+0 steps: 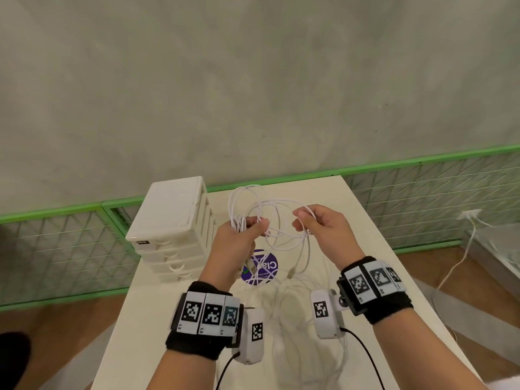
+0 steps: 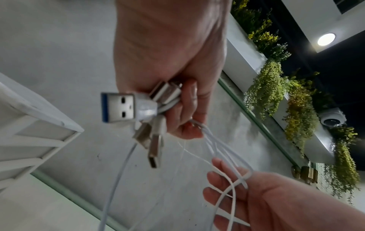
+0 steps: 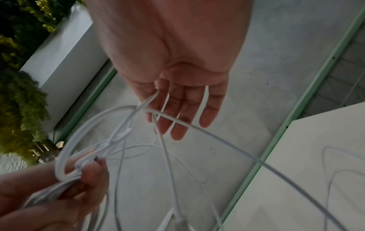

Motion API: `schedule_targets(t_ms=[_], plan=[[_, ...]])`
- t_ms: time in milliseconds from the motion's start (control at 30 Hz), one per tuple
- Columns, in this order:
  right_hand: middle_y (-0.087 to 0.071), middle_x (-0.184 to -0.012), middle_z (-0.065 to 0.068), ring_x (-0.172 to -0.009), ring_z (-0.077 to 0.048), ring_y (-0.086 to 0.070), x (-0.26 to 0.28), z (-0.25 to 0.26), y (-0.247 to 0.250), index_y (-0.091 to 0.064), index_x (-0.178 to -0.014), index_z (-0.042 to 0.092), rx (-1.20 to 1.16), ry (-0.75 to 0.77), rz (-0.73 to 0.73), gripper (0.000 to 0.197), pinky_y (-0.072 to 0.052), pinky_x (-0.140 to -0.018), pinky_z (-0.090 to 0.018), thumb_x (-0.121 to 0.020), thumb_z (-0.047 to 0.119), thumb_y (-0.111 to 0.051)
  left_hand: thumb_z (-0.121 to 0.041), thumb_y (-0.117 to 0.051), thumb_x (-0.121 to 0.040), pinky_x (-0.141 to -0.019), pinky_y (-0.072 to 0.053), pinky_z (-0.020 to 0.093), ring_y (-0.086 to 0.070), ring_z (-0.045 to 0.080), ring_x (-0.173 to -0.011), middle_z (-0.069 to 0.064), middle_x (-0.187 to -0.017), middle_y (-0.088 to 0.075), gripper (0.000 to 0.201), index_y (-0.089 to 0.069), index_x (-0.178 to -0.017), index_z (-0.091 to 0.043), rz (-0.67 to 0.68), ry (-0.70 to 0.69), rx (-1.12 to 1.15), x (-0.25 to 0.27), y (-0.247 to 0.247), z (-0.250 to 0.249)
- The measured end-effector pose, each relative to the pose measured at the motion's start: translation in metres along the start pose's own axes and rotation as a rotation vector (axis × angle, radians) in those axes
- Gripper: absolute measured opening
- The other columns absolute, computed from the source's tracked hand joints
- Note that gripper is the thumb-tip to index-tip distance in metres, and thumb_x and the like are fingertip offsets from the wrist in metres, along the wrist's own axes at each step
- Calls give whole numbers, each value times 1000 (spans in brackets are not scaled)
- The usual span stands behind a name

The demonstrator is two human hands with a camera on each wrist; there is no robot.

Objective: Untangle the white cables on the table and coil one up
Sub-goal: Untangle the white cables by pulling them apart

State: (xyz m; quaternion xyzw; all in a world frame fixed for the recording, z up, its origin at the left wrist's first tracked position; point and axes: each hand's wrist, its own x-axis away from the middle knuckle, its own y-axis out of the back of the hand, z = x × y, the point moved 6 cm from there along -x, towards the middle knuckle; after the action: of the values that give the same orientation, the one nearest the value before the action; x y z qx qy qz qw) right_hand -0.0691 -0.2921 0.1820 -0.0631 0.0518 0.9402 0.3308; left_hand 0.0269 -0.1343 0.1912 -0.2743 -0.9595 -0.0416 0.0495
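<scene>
We hold the white cables (image 1: 270,218) above the table (image 1: 365,249). Our left hand (image 1: 239,235) grips the gathered plug ends (image 2: 138,109); our right hand (image 1: 318,223), right of that bundle, pinches one strand, other fingers (image 3: 183,112) loosely spread.

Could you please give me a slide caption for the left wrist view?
Left hand grips a bunch of USB plugs; white cables trail to the right hand.
</scene>
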Motion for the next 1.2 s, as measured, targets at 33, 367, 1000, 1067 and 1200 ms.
schedule_targets(t_ms=[33,367,1000,1067,1200], plan=[[-66,-73,-3,-68,-6,-60,0,-1,1,-67,-88,17,-27,-13,-12,13,-47,-73,-18,-90,7,-59,-14,-65,-89,-37,-21,18,-23,13,-38,0,-45,-34,15,-66,-79,-4,8,-4,-5,0,0,1],[-67,-88,-6,-77,-10,-59,2,-5,6,-62,-97,24,84,4,-26,17,-42,-70,-16,-89,10,-61,-9,-62,-91,-33,-28,15,-24,12,-41,10,-62,-34,22,-68,-70,-13,-18,-34,126,-3,14,5],[-68,-109,-5,-100,-18,-64,16,6,-23,-57,-107,17,-163,-22,60,18,-50,-83,-24,-90,13,-60,-21,-64,-90,-42,-30,23,-18,18,-47,6,-53,-27,19,-77,-79,-11,-37,-37,118,0,12,14],[-67,-111,-4,-101,-20,-65,14,10,-23,-53,-93,15,-222,29,60,24,-50,-87,-25,-86,-8,-56,-21,-63,-91,-45,-30,28,-20,17,-45,1,-48,-25,20,-74,-80,-8,-16,-49,97,1,9,11],[-67,-109,0,-84,-19,-70,8,13,-15,-47,-89,15,-185,37,-41,33,-52,-74,-25,-83,-17,-48,-18,-62,-92,-37,-26,18,-23,14,-40,0,-47,-27,21,-73,-77,-9,-26,-68,80,4,6,8]])
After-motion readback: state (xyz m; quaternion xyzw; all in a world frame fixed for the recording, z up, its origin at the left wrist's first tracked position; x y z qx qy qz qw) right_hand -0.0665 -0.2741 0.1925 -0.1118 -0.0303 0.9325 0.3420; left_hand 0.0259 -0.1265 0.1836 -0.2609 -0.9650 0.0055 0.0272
